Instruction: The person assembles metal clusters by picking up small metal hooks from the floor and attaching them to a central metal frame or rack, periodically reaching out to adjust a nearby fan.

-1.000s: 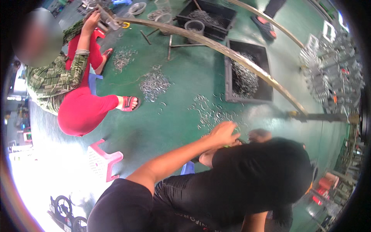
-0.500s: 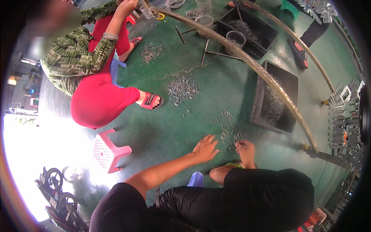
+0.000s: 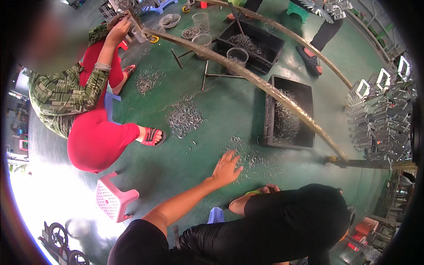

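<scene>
My left hand (image 3: 227, 168) reaches forward over the floor, fingers spread. It is at the left edge of a loose scatter of small curved metal pieces (image 3: 255, 160), and no piece shows in its grip. My right hand is not in view; only a sliver of skin shows at the lower edge, below my black-clothed leg (image 3: 291, 212). My foot in a green-strapped sandal (image 3: 252, 192) rests just short of the scatter. A denser heap of the same curved pieces (image 3: 184, 119) lies farther off to the left.
A black crate (image 3: 289, 81) with metal pieces stands beyond the scatter, under a long curved metal bar (image 3: 282, 99). At left sits a co-worker in red trousers (image 3: 101, 143), near a pink stool (image 3: 108, 198). Metal parts hang at a rack (image 3: 380, 119) on the right.
My right hand has left the scatter and gone out of view. My left hand stays spread beside the pieces. The whole view has shifted, with the scene moving leftward in the picture.
</scene>
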Action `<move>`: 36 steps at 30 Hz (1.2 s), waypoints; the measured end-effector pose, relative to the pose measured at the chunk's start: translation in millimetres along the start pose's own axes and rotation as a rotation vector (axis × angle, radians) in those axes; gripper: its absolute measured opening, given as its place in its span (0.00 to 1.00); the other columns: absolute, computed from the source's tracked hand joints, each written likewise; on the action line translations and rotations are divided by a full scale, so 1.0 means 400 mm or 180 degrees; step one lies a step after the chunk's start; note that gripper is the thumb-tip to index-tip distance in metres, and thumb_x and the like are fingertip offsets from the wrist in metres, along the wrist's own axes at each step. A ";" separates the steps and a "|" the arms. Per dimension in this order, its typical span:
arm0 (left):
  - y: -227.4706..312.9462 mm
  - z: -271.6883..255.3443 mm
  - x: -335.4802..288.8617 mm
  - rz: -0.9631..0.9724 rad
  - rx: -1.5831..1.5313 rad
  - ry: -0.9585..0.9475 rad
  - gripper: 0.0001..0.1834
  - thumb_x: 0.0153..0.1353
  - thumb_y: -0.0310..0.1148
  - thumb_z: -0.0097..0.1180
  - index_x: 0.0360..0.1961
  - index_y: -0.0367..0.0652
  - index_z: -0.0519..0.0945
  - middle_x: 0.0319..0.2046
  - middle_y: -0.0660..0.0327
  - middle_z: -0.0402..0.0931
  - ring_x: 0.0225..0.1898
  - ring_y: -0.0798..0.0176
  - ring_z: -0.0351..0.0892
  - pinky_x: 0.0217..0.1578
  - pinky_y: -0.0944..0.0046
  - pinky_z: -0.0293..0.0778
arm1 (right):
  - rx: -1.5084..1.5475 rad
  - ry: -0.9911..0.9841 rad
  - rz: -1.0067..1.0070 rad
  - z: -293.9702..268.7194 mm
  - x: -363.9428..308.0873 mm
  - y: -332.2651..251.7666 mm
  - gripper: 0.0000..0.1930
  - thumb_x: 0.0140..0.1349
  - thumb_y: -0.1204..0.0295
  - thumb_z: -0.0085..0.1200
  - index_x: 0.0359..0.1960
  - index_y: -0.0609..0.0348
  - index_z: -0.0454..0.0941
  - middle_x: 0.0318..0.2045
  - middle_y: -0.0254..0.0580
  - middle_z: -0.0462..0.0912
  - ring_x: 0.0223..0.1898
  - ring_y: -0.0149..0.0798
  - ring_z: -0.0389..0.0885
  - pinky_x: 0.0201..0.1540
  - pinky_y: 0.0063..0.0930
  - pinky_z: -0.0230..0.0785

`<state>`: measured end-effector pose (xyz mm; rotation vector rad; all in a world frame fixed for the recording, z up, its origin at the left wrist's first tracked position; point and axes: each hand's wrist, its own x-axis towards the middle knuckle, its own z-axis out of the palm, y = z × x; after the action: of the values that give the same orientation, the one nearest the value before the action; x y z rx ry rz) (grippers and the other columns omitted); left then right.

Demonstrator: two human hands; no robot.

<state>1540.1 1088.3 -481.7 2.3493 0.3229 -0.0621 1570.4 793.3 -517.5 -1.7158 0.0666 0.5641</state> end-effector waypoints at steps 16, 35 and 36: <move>-0.103 -0.528 0.818 0.0189 0.0280 0.1954 0.24 0.62 0.40 0.64 0.54 0.35 0.79 0.58 0.46 0.74 0.62 0.43 0.72 0.63 0.51 0.69 | -0.2334 0.0104 -0.1534 0.059 0.041 -0.068 0.08 0.60 0.73 0.66 0.40 0.58 0.84 0.35 0.42 0.83 0.36 0.39 0.84 0.43 0.33 0.76; -0.243 -0.584 0.981 -0.0801 0.1581 0.1827 0.32 0.61 0.55 0.56 0.62 0.49 0.80 0.60 0.57 0.77 0.66 0.52 0.67 0.75 0.40 0.41 | -0.1907 0.1116 -0.0438 0.141 0.038 -0.104 0.07 0.53 0.69 0.65 0.33 0.55 0.84 0.29 0.38 0.82 0.34 0.44 0.79 0.51 0.41 0.60; -0.242 -0.585 0.975 -0.0764 0.1509 0.1830 0.34 0.61 0.56 0.55 0.63 0.45 0.79 0.60 0.54 0.77 0.67 0.51 0.67 0.75 0.41 0.40 | -0.1934 0.1100 -0.0452 0.140 0.038 -0.102 0.07 0.54 0.69 0.65 0.33 0.55 0.83 0.29 0.38 0.82 0.34 0.44 0.79 0.52 0.42 0.60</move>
<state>1881.5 1400.8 -434.3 2.7467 0.9582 0.4791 1579.4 859.1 -492.8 -2.3765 0.0181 0.1776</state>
